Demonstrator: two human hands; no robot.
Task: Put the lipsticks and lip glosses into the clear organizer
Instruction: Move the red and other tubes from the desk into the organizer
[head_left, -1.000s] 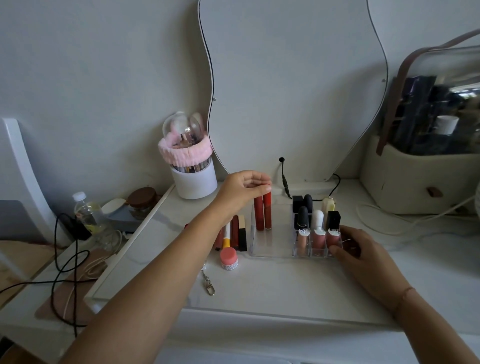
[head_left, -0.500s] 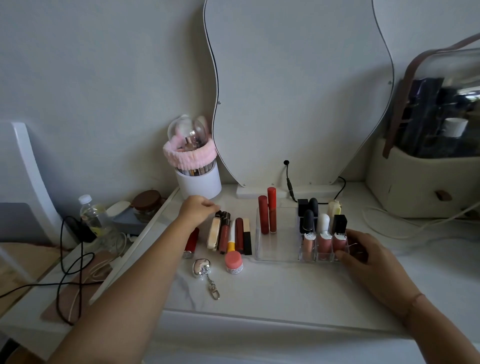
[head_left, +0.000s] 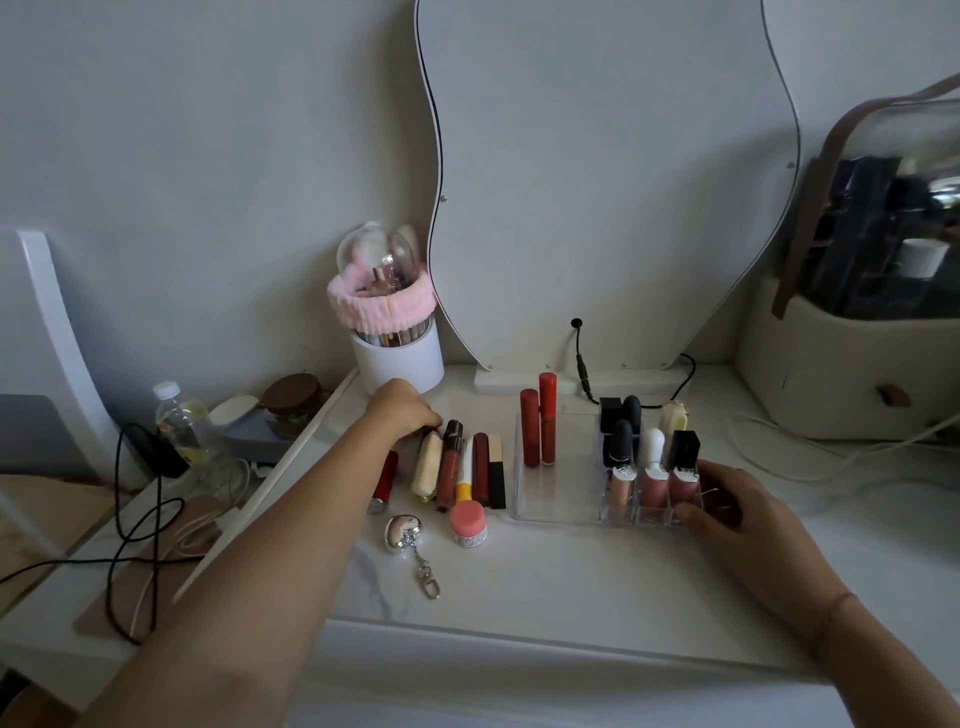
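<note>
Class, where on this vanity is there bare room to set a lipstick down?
Free: the left bay of the clear organizer, before the two red tubes; the tabletop strip between it and the front edge, right of the keyring. Crowded: the lying tubes by the left hand.

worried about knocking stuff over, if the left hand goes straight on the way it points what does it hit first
Probably the white brush holder just beyond the left hand; depth is unclear, so it might pass its right side toward the mirror base.
</note>
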